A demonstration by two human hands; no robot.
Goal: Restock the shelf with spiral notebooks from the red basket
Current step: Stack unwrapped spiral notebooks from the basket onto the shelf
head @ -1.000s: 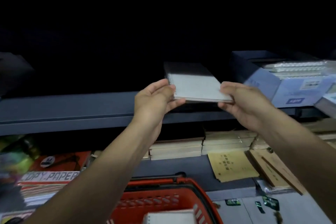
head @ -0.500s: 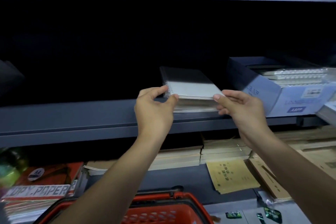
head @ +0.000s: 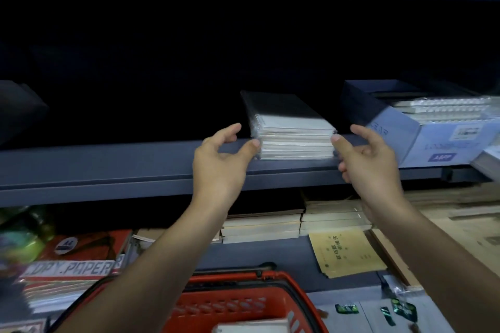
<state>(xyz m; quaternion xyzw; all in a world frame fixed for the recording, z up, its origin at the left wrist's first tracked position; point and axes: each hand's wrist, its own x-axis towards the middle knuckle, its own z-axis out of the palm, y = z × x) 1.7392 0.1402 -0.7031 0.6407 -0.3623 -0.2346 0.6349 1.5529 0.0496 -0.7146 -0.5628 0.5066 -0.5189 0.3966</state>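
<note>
Change: since half a second ago the top notebook has been set down on the stack and both hands have been loosened from it; a second ago it was carried in the air between them.
Shelf: the dark blue-grey metal shelf is seen running across the whole view, with the stack lying near its front edge, about the middle.
Basket: the red plastic basket with a black handle is seen low in front, and one more white-covered notebook is made out lying in it.
Carton: a pale blue open cardboard carton of spiral-bound pads is seen on the shelf just beside the stack, to its right.
Stack: the stack of clear-wrapped white spiral notebooks is laid flat, its long axis running from the front edge back into the dark, the wire spines along the left side.
Left hand: the left hand is held spread, thumb tip touching the stack's front left corner, the other fingers apart from it; nothing is gripped.
Right hand: the right hand is held loosely spread, a fingertip touching the front right corner; nothing is gripped.
Key relation: the stack lies straight ahead between the two hands, about equally near each, while the basket notebook lies below and nearer the body.
Next move: a reach down to the basket is judged likely.
</note>
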